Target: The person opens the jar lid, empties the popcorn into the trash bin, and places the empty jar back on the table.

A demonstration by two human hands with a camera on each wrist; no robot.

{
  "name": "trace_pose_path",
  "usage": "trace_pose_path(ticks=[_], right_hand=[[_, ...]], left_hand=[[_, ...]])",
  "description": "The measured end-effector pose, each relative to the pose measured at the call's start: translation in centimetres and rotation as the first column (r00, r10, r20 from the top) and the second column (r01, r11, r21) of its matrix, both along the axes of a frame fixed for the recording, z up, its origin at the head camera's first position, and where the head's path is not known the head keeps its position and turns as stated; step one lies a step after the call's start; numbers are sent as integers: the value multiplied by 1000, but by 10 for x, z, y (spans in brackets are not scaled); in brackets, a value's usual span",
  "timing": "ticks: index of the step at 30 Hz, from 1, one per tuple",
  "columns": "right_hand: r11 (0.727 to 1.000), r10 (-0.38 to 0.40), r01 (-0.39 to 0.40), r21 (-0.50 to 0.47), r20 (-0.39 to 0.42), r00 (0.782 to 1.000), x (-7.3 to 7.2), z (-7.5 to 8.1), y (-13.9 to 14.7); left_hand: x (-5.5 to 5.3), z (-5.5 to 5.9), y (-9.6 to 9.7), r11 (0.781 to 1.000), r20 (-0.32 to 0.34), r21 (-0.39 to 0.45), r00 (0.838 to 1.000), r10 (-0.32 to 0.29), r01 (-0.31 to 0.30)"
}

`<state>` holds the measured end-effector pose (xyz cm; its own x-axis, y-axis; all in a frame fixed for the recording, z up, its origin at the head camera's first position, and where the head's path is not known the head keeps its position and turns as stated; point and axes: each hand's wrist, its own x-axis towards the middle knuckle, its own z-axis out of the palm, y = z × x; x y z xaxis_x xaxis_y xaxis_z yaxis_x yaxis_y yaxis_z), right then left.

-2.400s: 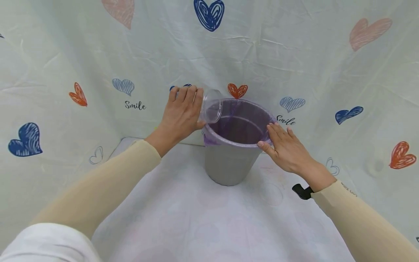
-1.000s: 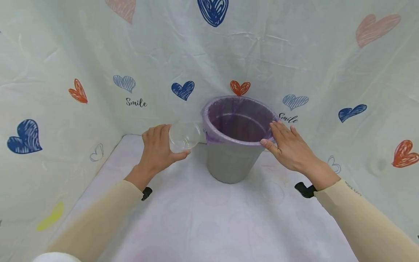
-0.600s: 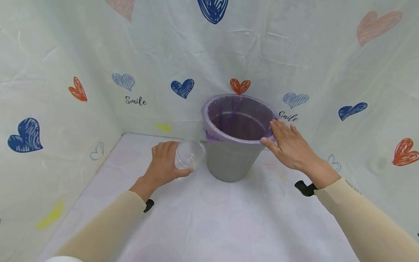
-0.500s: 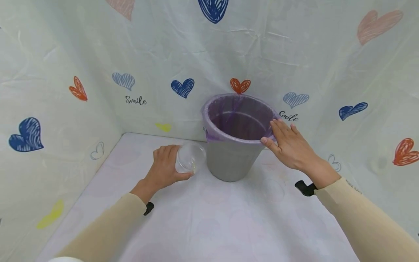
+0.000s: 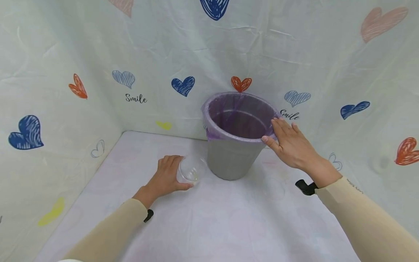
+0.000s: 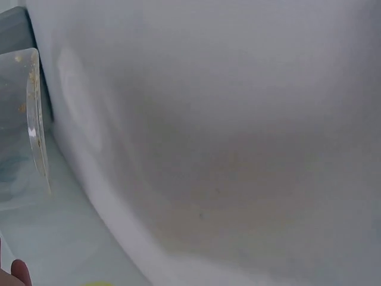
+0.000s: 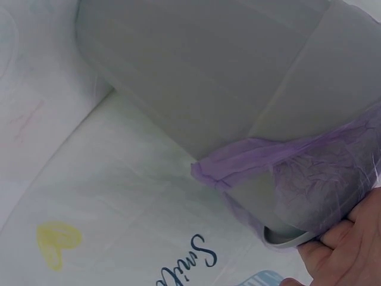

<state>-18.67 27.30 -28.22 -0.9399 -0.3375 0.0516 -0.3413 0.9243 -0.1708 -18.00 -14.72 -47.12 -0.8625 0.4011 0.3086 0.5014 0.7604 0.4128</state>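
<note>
My left hand (image 5: 167,178) holds a clear plastic cup (image 5: 189,170) low over the table, left of the bin, thumb on the near side and fingers on the far side. In the left wrist view the cup (image 6: 15,125) shows brownish specks along its rim; a fingertip (image 6: 21,271) is at the lower corner. The grey trash bin (image 5: 229,160) stands upright, lined with a thin purple bag (image 5: 214,135) folded over its rim. My right hand (image 5: 291,145) rests on the bin's right rim with fingers extended. Seen from the right wrist, its fingers (image 7: 333,238) touch the bagged rim.
A white cloth covers the table (image 5: 196,225). Behind and at the sides hangs a pale curtain (image 5: 157,43) printed with hearts and "Smile", close behind the bin. The table's back left corner (image 5: 123,133) shows at the curtain's foot.
My left hand has brought the cup from over the bin's left rim leftward, then down beside the bin near the table. My right hand has stayed on the rim.
</note>
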Motion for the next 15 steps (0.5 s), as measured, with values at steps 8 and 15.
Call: trace_pose_path(ticks=[8, 15], right_hand=[[1000, 2, -2, -2, 2, 1000, 0, 0, 0], [1000, 2, -2, 3, 1, 1000, -1, 0, 0]], left_hand=[[4, -13, 0, 1000, 59, 21, 998, 5, -6], [4, -15, -4, 999, 28, -12, 999, 36, -36]])
